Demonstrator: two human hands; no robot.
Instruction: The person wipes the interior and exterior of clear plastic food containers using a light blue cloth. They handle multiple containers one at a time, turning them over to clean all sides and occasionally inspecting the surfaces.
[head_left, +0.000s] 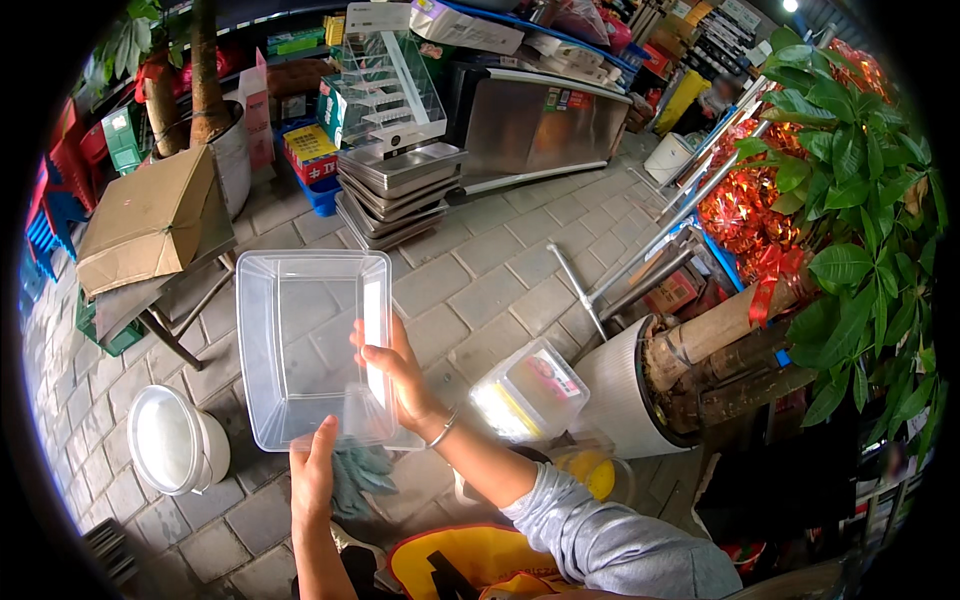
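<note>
Two hands steady a clear plastic tub (310, 345) held up w/ its open side facing the person: right hand (395, 372) gripping its right wall, left hand (313, 470) pressing a blue-grey cloth (360, 472) at its near edge, white bucket (172, 440) left of tub.

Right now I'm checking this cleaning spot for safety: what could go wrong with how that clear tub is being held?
1. The clear plastic tub is held in the air over paving by the right hand on one wall only; it could slip.
2. The left hand presses a blue-green cloth against its rim, which could tip it.
</note>
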